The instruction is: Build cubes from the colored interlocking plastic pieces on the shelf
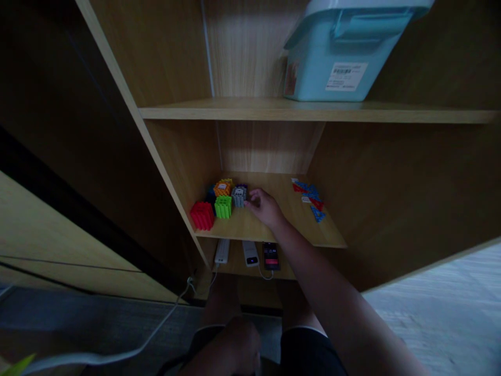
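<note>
My right hand [265,206] reaches onto the middle shelf [274,230] of a wooden cabinet, its fingers curled against the right side of a grey ridged block [238,195]. Clustered just left of it are an orange block [223,187], a green block [223,207] and a red block [202,215], with a dark blue one partly hidden behind them. My left hand [230,347] lies low in shadow over my lap, fingers folded under; I cannot see whether anything is in it.
Loose blue and red flat pieces [311,199] lie at the shelf's right. A light blue lidded box [344,49] stands on the shelf above. On the lowest shelf are two white devices [222,250] and a lit phone [271,256], with a cable [156,334] trailing left.
</note>
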Tool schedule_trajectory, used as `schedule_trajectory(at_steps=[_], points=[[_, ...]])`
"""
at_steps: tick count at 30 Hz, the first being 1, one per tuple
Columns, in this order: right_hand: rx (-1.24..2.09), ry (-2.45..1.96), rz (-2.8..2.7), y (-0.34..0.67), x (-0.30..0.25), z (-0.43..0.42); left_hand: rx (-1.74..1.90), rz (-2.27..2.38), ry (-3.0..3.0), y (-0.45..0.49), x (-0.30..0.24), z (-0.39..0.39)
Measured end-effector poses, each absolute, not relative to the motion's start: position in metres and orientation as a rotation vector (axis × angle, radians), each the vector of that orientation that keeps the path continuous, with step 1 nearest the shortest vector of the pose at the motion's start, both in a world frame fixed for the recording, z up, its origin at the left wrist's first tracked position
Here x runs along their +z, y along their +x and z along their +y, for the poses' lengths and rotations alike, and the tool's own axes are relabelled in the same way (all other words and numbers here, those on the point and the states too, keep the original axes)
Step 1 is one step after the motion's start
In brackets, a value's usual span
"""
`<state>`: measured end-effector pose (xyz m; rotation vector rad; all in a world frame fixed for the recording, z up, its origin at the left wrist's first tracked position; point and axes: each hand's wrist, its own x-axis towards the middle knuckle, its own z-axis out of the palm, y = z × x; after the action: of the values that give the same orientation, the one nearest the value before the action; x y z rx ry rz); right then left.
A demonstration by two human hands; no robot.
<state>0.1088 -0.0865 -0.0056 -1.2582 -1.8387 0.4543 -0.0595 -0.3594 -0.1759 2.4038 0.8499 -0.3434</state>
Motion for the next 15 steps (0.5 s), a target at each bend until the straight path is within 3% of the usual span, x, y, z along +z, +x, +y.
schedule_trajectory(at_steps=[5,11,15], points=[[0.31,-1.336,-1.878,0.111,-0.002,-0.088,-0.636,0.963,2.457,-0.057,-0.164,-0.358],[0.041,-1.532,-2.062,0.136,0.006,-0.09,-0.682,1.045,2.378,-0.059,-0.155,-0.356],[0.002,-1.736,-1.942,0.16,0.008,-0.095,-0.518,0.986,2.352,-0.052,-0.127,-0.351]])
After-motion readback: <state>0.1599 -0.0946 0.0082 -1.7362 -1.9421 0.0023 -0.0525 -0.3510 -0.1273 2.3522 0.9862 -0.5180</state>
